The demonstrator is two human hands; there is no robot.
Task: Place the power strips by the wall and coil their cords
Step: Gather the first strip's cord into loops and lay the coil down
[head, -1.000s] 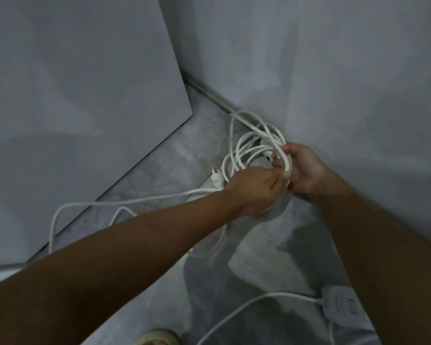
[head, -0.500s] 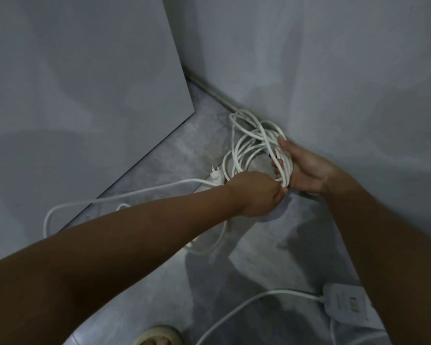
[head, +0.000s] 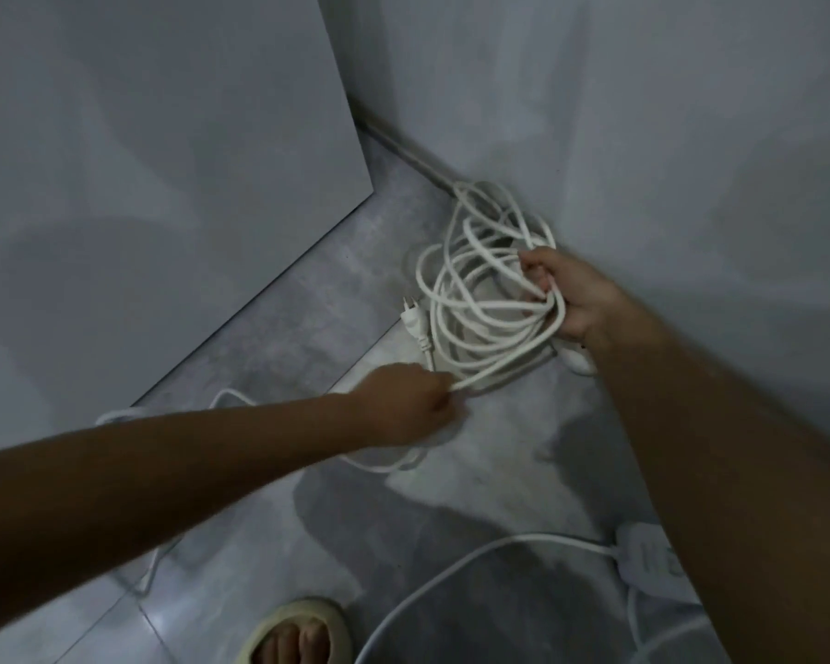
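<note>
A bundle of white cord loops point(head: 480, 299) hangs close to the wall at the floor corner. My right hand point(head: 566, 294) grips the loops at their right side, fingers curled through them. My left hand point(head: 410, 407) is lower and to the left, pinching a loose stretch of the same cord point(head: 480, 376) that runs up into the bundle. A white plug point(head: 413, 321) lies beside the loops on the floor. A white power strip point(head: 652, 563) with its own cord point(head: 451, 572) lies at the lower right, partly hidden by my right forearm.
A grey panel point(head: 164, 184) leans on the left, and a grey wall point(head: 643, 112) rises on the right, leaving a narrow floor wedge between. More slack cord point(head: 384, 464) trails under my left arm. A sandalled foot point(head: 298, 635) shows at the bottom edge.
My left hand has pulled away from the right hand, down and to the left, drawing a length of cord taut. The right hand keeps its grip on the loops.
</note>
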